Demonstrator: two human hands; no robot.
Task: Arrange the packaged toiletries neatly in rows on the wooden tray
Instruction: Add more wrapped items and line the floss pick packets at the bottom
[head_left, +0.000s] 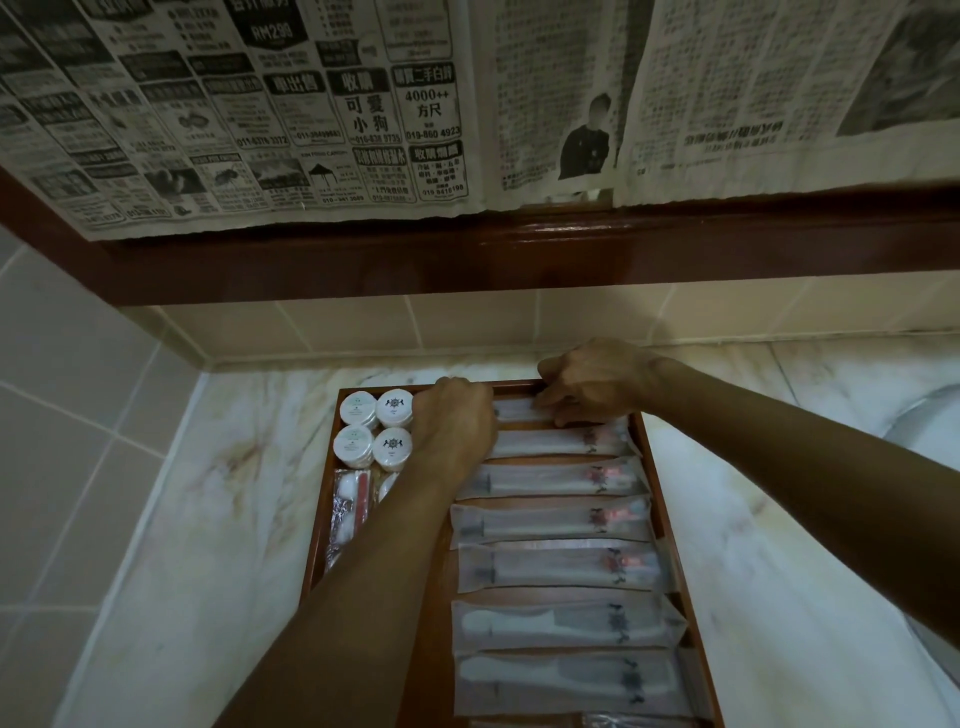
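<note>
My right hand (597, 382) has its fingers (558, 402) curled down onto the right part of the farthest long packet (519, 410), at the tray's back edge; whether they pinch it or only press it I cannot tell. My left hand (457, 421) lies on the packet's left end, knuckles up and fingers bent under, so its hold is hidden from me too. Just toward me from both hands, more long frosted packets (556, 519) lie crosswise in a column, one after another, the nearest two showing white combs (550, 623). Left of my left hand stand four round white tubs (374, 428) in a two-by-two block, and nearer me along that side sit small clear sachets (349, 499). All of it rests in the wooden tray (655, 467), which sits on the marble tabletop (218, 493). Beyond my fingers rise a tiled wall (363, 325), a dark wooden ledge (519, 249) and hanging newspaper (311, 104).
</note>
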